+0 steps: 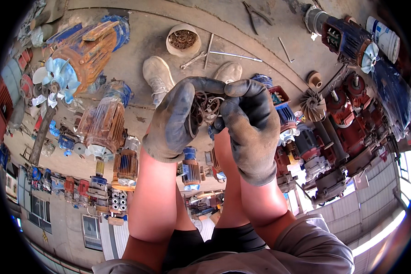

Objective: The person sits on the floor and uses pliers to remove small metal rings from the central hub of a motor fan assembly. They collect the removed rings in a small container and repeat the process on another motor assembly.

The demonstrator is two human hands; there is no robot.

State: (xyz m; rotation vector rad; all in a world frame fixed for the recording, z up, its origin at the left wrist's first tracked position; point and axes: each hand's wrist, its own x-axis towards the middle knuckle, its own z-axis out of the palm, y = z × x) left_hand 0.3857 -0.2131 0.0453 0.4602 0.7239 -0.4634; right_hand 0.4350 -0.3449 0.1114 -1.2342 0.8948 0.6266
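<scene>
Sitting between the gloved hands (169,123) (255,130) are metal rings (209,109).

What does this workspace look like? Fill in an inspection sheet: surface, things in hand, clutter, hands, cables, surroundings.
Surface: dusty floor, with long seams or cracks.
Things in hand: cluster of metal rings between the hands; exact count unclear.
Clutter: round tub holding similar rings, wrench, long thin rod, bent rod and open pliers, all beyond the shoes.
Hands: both in soiled gloves; left hand curled around the rings, right hand close beside it, its grip unclear.
Cables: nothing seen that is clearly a cable.
Surroundings: rusty motor with a fan at left, finned fan wheel and red machine parts at right.
</scene>
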